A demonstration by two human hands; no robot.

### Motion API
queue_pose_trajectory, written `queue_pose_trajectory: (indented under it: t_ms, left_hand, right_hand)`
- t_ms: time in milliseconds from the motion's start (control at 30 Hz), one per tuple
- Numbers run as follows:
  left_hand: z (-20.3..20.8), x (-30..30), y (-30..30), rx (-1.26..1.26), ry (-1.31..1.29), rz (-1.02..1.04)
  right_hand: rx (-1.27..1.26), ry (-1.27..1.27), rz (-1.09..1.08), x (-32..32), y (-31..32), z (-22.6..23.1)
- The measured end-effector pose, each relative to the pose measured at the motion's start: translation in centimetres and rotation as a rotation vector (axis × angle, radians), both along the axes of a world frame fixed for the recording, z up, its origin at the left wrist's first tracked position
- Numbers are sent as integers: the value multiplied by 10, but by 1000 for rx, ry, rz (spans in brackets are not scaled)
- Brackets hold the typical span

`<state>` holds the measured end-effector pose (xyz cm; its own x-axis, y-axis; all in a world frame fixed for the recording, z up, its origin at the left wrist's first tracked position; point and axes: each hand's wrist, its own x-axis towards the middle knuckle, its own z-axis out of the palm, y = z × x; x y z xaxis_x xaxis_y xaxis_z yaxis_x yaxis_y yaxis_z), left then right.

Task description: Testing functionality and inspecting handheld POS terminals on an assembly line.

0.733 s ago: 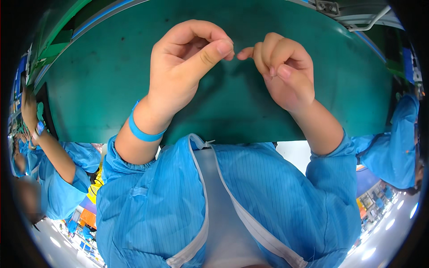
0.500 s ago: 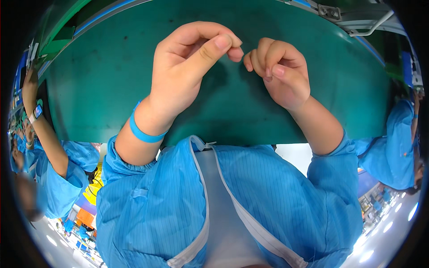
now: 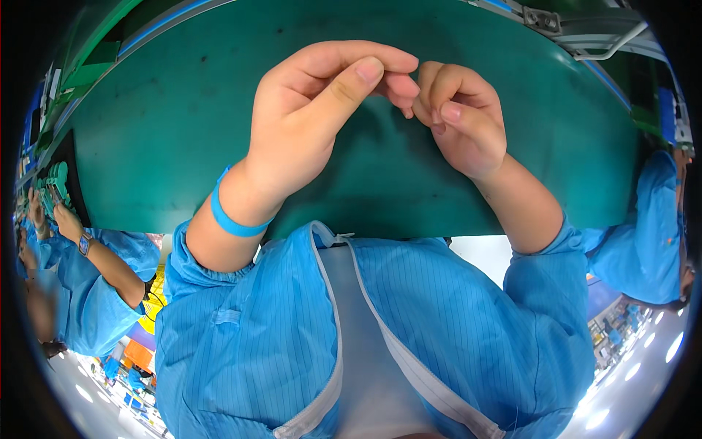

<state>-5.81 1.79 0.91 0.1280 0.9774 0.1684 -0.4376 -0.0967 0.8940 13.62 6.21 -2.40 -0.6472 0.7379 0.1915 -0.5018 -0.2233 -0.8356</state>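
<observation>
Over the green work surface (image 3: 183,146), my hands are raised close together, left fingertips beside the right fingers. My left hand (image 3: 314,102) wears a blue wristband (image 3: 238,216). Its fingers are stretched toward the right hand, with the thumb lying alongside the index finger; no object shows in it. On my right hand (image 3: 468,117) the fingers are curled and the thumb tip presses against the index finger. Anything in that pinch is hidden or too small to make out. Whether the two hands touch, I cannot tell.
A metal rail with a bracket (image 3: 541,20) and a bent white rod (image 3: 610,45) borders the far right edge. At left, a co-worker's arm with a watch (image 3: 85,244) is near green parts (image 3: 57,179). Another blue sleeve (image 3: 643,241) shows at right.
My left fingers have straightened from a pinch and reach further right, to the right hand. My right hand has barely moved. The co-worker's arm at left has lowered.
</observation>
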Motion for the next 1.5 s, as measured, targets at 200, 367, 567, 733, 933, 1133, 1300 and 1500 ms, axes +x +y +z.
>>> queue_pose_trajectory:
  t_ms: [200,367,567,733,933,1133,1300,1500]
  left_hand:
    - [2,1,-3,-7,-36,-25]
    - [2,3,-6,-22,-36,-3]
    - [1,-2,-1,-36,-55,-11]
    - [2,-2,-3,-19,-61,-13]
    - [6,-1,-6,-28,-74,-25]
    - [6,0,-6,-105,-99,-64]
    - [6,-1,-3,-219,-46,-140]
    - [13,-1,-4,-330,-14,-235]
  right_hand:
    - [-31,-31,7,3,-1,0]
    - [-3,-25,4,3,0,-2]
    - [-54,-35,14,0,2,-2]
    - [-53,-22,15,-1,0,0]
    - [-39,-21,9,0,-5,4]
    - [-88,43,69,-3,-3,3]
    - [-438,302,331,-4,7,3]
    - [-488,474,473,-5,12,3]
